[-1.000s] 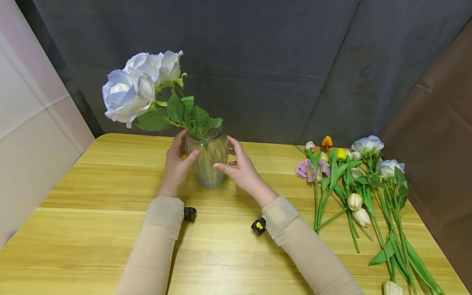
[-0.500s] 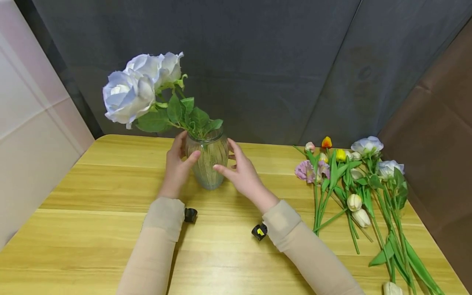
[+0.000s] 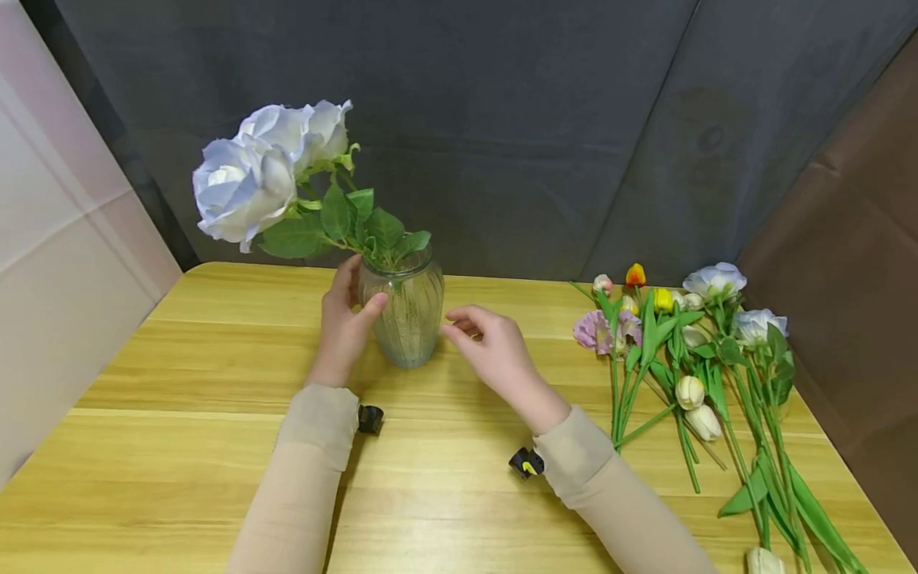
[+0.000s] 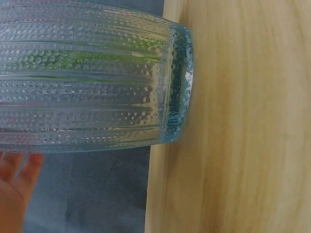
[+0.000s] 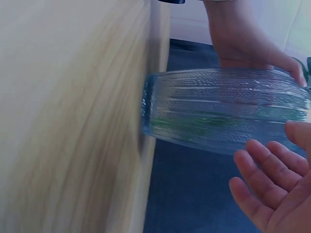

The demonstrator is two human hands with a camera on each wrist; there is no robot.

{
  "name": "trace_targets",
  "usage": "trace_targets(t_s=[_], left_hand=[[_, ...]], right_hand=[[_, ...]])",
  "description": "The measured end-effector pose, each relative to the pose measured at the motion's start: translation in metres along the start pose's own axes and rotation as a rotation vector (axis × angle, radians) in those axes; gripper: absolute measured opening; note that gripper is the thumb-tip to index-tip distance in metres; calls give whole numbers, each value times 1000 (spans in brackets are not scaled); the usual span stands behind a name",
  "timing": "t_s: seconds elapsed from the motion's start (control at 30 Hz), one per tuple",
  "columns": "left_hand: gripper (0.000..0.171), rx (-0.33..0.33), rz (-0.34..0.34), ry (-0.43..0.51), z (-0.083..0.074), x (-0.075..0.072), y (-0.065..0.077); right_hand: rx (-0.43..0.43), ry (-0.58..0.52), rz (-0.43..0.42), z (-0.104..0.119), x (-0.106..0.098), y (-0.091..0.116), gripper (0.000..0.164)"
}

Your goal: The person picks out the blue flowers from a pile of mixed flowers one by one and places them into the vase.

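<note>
A ribbed clear glass vase point(image 3: 409, 319) stands upright on the wooden table, with pale blue roses point(image 3: 247, 187) leaning out of its mouth to the left. My left hand point(image 3: 340, 335) holds the vase's left side, thumb across the front and fingers partly hidden behind. In the left wrist view, the left hand's fingertips point(image 4: 29, 167) meet the edge of the glass. My right hand point(image 3: 495, 355) is just right of the vase, fingers loosely bent and holding nothing. The right wrist view has the right palm point(image 5: 286, 194) beside the glass, with green stems showing through it.
On the right of the wooden table point(image 3: 179, 462) lie several loose artificial flowers: a purple bloom point(image 3: 594, 332), white tulips point(image 3: 701, 421), a yellow tulip point(image 3: 663, 300), an orange tulip point(image 3: 635, 275) and pale blue roses point(image 3: 760, 327). A dark cloth point(image 3: 488, 135) hangs behind the table.
My right hand has let go of the vase and drawn back slightly to the right and down. The left hand stays on the vase, which has hardly moved.
</note>
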State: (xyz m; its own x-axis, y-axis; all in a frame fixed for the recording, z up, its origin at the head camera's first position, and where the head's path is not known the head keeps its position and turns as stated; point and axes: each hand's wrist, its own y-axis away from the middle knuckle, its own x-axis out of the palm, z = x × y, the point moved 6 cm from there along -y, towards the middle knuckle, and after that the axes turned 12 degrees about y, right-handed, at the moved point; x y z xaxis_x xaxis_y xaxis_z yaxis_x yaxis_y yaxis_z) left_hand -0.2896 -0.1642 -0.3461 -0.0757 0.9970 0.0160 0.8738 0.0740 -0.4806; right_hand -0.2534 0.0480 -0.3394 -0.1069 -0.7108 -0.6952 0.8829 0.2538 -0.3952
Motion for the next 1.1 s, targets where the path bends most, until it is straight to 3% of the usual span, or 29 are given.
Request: trace_targets(t_s=[0.43, 0.77, 1.1], left_hand=[[71, -3, 6, 22, 0, 1, 2], [89, 18, 5, 45, 2, 1, 1], [73, 0, 5, 27, 2, 1, 0]], right_hand=[[65, 68, -69, -9, -41, 23, 14], [121, 132, -83, -22, -73, 29, 15], [196, 206, -90, -45, -104, 36, 18]])
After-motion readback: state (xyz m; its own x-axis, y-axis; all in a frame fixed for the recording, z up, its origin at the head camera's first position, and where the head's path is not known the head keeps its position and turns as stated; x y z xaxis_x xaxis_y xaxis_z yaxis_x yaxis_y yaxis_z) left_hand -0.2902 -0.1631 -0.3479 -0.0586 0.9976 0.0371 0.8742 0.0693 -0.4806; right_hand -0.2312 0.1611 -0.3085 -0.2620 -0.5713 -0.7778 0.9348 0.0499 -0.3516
